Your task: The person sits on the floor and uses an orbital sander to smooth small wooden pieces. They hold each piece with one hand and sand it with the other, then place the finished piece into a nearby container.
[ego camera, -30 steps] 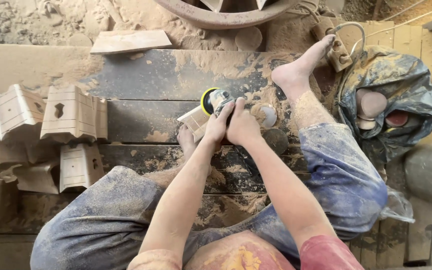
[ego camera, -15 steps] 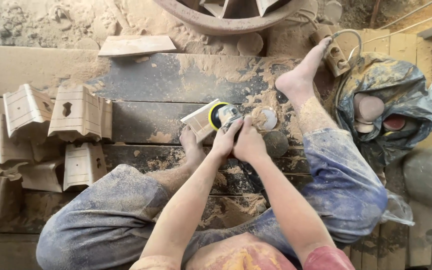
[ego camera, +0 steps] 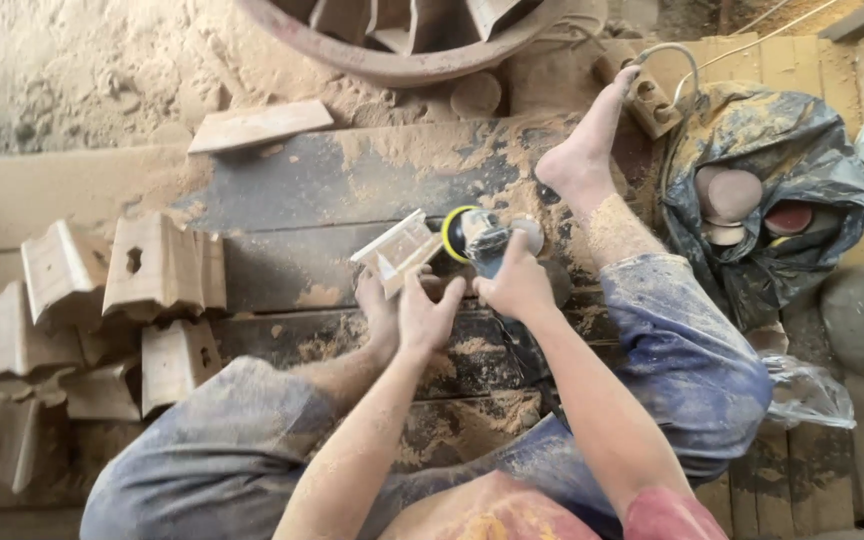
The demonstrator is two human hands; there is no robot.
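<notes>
My right hand grips a small disc sander with a yellow-rimmed pad, pressed against the right end of a pale carved wooden piece. My left hand is off the sander, fingers spread, with its fingertips on the near edge of that piece. My bare left foot sits just under the piece on the dark, sawdust-covered planks. My right foot is stretched out beyond the sander.
Several similar carved wooden pieces are piled at the left. A dusty plastic bag with round sanding discs lies at the right. A rusty metal ring and a loose board lie at the top.
Both hands were on the sander. My left hand has let go of it and dropped to the wooden piece, which has shifted right with the sander.
</notes>
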